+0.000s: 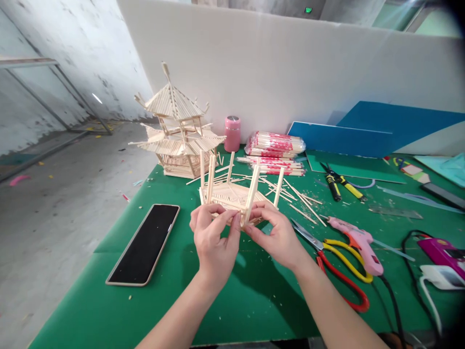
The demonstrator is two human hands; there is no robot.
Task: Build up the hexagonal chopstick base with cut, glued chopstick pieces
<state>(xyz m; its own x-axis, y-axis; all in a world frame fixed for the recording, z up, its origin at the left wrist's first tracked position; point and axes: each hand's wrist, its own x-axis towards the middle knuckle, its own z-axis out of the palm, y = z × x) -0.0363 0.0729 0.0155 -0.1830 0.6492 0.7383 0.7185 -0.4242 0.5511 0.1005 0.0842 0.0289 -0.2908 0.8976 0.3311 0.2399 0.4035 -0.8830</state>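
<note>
Wooden frame (232, 195) — in both hands (218, 240)

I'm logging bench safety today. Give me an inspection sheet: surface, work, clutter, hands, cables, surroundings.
Surface: green tabletop, small scraps on it.
Work: stick frame with upright posts; tiered stick pagoda standing behind it to the left.
Clutter: loose sticks, wrapped stick bundles, phone, pliers; scissors and glue gun to the right.
Hands: left hand and right hand both grip the frame's near side.
Cables: black cable from the glue gun's handle; white cable at a white block.
Surroundings: pale panel behind; littered floor at left.
</note>
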